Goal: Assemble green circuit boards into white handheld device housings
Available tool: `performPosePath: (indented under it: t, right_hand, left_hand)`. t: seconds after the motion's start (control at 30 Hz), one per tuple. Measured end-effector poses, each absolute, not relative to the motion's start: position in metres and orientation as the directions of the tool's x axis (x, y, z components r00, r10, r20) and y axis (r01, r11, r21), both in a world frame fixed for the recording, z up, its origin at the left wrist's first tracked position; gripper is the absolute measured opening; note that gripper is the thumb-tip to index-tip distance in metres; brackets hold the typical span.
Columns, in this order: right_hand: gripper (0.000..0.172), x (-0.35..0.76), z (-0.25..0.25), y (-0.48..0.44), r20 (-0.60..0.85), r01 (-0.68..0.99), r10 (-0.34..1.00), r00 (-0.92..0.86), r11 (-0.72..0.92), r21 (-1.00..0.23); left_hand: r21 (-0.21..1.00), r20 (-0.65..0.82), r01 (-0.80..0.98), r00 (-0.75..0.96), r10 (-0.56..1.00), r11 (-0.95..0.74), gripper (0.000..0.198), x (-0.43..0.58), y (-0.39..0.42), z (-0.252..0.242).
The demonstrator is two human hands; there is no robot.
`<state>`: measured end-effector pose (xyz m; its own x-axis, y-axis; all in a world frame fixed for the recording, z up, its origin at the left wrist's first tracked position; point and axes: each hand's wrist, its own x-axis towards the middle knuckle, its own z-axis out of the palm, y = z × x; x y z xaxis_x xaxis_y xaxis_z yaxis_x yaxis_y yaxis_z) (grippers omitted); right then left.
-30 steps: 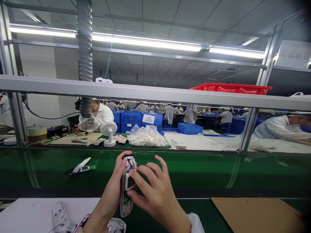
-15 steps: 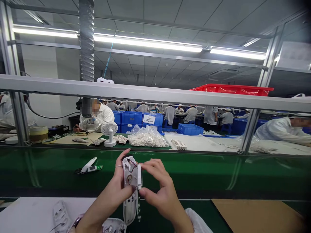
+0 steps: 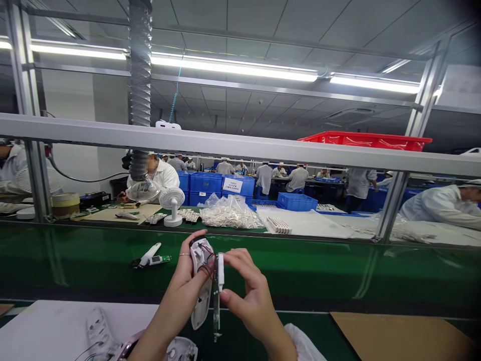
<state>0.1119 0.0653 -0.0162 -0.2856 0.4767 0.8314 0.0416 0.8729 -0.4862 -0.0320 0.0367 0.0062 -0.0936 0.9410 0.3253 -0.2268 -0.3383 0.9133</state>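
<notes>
My left hand point(image 3: 180, 287) grips a white plastic device housing point(image 3: 200, 306), opened to show its inside. Thin red and dark wires point(image 3: 207, 264) run from it to a narrow green circuit board point(image 3: 216, 311) with a white part point(image 3: 221, 271) at its top. My right hand point(image 3: 252, 291) pinches that white part between thumb and fingers, holding the board upright beside the housing. On the green conveyor belt point(image 3: 285, 273), to the left of my hands, lies a similar white piece with a green board point(image 3: 150, 258). Other white shell parts point(image 3: 98, 328) lie on a white sheet point(image 3: 56, 326) below my left forearm.
A brown cardboard sheet point(image 3: 398, 337) lies at lower right. Beyond a metal rail point(image 3: 240, 148) are a fan point(image 3: 172, 203), a bag of parts point(image 3: 229, 213) and co-workers at benches. Blue crates point(image 3: 216, 188) are stacked behind, with a red crate point(image 3: 364, 141) above.
My right hand has moved from the housing's face to its side, drawing the board and white part out beside it. The wires now stretch between them. The piece on the belt sits farther right.
</notes>
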Motion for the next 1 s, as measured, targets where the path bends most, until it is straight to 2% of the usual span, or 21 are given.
performPosePath:
  t: [0.13,0.3,0.47,0.63,0.8,0.93,1.0]
  right_hand:
    - [0.044,0.111,-0.018,0.065,0.894,0.122,0.38,-0.238,0.925,-0.361]
    - [0.042,0.108,-0.022,0.067,0.921,0.173,0.311,-0.236,0.946,-0.276]
    - [0.041,0.104,-0.023,0.067,0.937,0.234,0.242,-0.253,0.955,-0.184]
    - [0.041,0.1,-0.023,0.064,0.941,0.248,0.257,-0.221,0.948,-0.201]
    - [0.041,0.097,-0.022,0.061,0.94,0.218,0.282,-0.192,0.946,-0.239]
    - [0.039,0.098,-0.022,0.062,0.941,0.205,0.288,-0.181,0.946,-0.25]
    - [0.038,0.101,-0.022,0.065,0.947,0.242,0.268,-0.18,0.945,-0.221]
  left_hand:
    - [0.889,0.395,-0.179,-0.168,0.903,-0.422,0.055,-0.027,0.037,0.0]
    - [0.867,0.474,-0.048,-0.221,0.852,-0.495,0.055,-0.021,0.04,-0.008]
    - [0.816,0.512,-0.025,-0.434,0.741,-0.578,0.058,-0.017,0.047,-0.011]
    - [0.794,0.514,-0.046,-0.48,0.711,-0.606,0.055,-0.016,0.05,-0.014]
    - [0.698,0.568,-0.135,-0.494,0.659,-0.703,0.057,-0.014,0.049,-0.019]
    - [0.587,0.693,-0.012,-0.509,0.51,-0.81,0.046,-0.016,0.048,-0.021]
    - [0.613,0.719,0.057,-0.453,0.527,-0.788,0.043,-0.021,0.048,-0.022]
